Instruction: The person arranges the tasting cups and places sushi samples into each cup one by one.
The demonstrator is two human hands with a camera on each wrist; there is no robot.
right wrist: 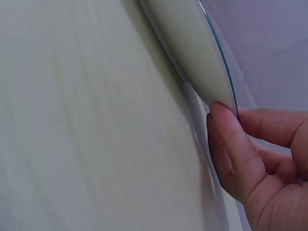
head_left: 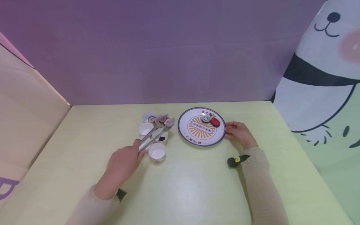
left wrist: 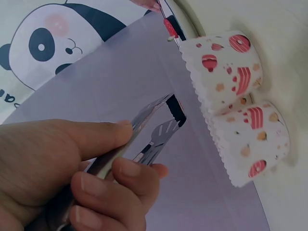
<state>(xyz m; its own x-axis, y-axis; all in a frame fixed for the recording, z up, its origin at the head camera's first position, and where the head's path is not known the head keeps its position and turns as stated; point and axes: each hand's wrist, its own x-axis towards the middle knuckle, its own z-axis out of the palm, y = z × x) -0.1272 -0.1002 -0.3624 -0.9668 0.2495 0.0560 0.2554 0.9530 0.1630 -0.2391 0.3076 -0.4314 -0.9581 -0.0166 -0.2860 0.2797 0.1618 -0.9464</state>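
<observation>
My left hand [head_left: 123, 164] grips metal tongs [head_left: 149, 141], their tips up over a cluster of paper cups. Between the tips is a small piece with a dark band [left wrist: 177, 109], which looks like toy sushi. Below the tongs stand white paper cups [head_left: 157, 151]; their printed sides [left wrist: 250, 142] show in the left wrist view. One cup holds a white piece with a black patch [head_left: 162, 139]. My right hand [head_left: 239, 132] pinches the right rim of a round plate [head_left: 183, 126]. On the plate lie a sushi roll [head_left: 205, 119] and a red-topped piece [head_left: 215, 122].
The pale table [head_left: 185, 187] runs back to a purple wall panel [head_left: 174, 62]. A printed panda panel [head_left: 323, 100] stands on the right. Beside my right wrist is a black device [head_left: 236, 161] with a yellow mark.
</observation>
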